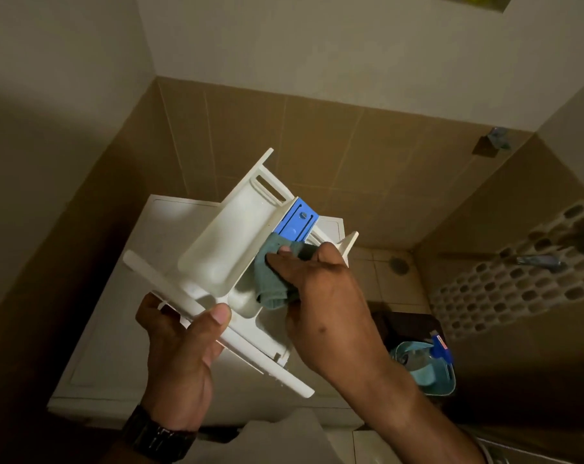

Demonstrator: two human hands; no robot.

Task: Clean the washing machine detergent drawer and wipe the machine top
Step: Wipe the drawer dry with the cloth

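- Detergent drawer (216,249) is out of the machine; we hold it tilted in the air above the machine top (123,329).
- Left hand (180,349) clamps the drawer's front panel.
- Right hand (320,296) presses a green cloth (270,289) into the compartment beside the blue insert (299,222).
- Judged: drawer wiping underway; refitting the drawer and wiping the top appear left.
- Teal container (428,370) on the floor, to the right.

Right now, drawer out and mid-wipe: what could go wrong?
1. The detergent drawer is held in the air over the machine top by the left hand alone, at its front panel; pressure from the wipe could twist it out of that grip.
2. The right hand pushes the cloth beside the blue insert; it might snag or pop that piece loose.
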